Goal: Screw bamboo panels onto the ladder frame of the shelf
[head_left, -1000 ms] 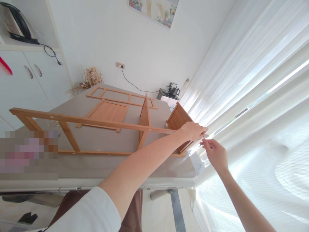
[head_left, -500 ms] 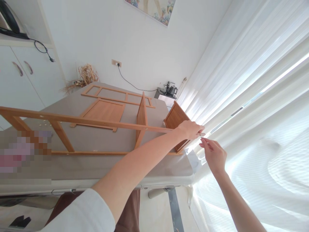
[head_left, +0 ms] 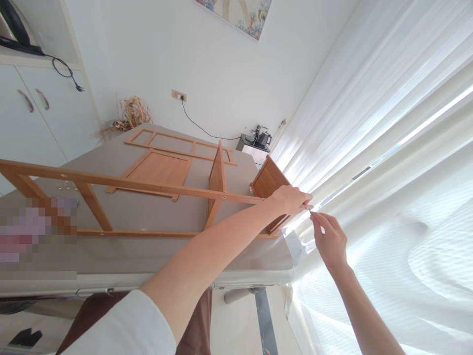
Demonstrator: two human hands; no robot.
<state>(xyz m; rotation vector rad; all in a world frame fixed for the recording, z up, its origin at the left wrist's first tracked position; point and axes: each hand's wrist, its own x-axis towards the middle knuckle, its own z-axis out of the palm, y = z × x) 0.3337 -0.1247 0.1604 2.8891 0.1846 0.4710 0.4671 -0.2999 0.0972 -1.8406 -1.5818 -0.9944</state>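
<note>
My left hand point(head_left: 290, 199) reaches across to the right end of a wooden ladder-like frame point(head_left: 166, 188) and is closed around that end. The frame stands on its long edge on the table, with one shelf panel point(head_left: 218, 172) joined near its middle and another panel point(head_left: 271, 185) at the right end, partly behind my left hand. Close by, my right hand point(head_left: 330, 241) has its thumb and fingertips pinched together at the frame's end. A thin, small piece shows at those fingertips, too small to name.
A second wooden frame point(head_left: 173, 139) and a flat panel point(head_left: 158, 167) lie on the grey table point(head_left: 240, 256). Small pieces of hardware point(head_left: 66, 186) are scattered at the left. White curtains point(head_left: 406, 162) hang close on the right. A kettle point(head_left: 264, 139) stands beyond the table.
My right hand's fingers have shifted slightly, still pinched beside the frame's end. My left hand keeps its grip. The view has moved a little.
</note>
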